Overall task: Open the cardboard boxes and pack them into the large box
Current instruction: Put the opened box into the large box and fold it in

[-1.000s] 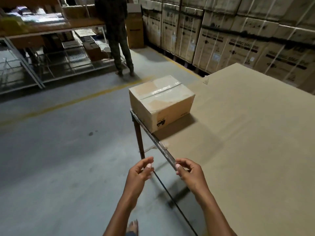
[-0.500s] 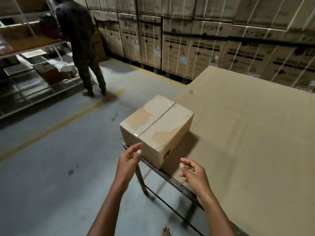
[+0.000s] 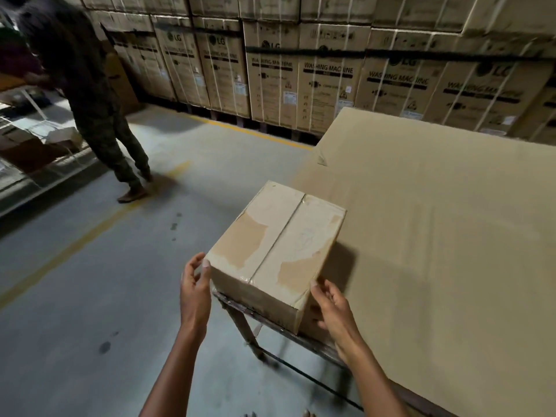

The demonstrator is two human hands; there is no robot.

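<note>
One taped cardboard box (image 3: 275,248) on table (image 3: 436,236) corner; two hands: left hand (image 3: 195,285), right hand (image 3: 331,305) apart, flanking near corners, fingers touching.

Person, seen from above: two bare forearms, no sleeves in view; bare left hand (image 3: 195,284) and bare right hand (image 3: 332,308), no gloves, rings or watch; short pale fingernails; bare toes at bottom edge.

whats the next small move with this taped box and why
Probably close both hands on the small cardboard box and steady it. The left hand and right hand flank its near corners with fingers open, the top seam is taped shut, and it sits at the table corner.
</note>
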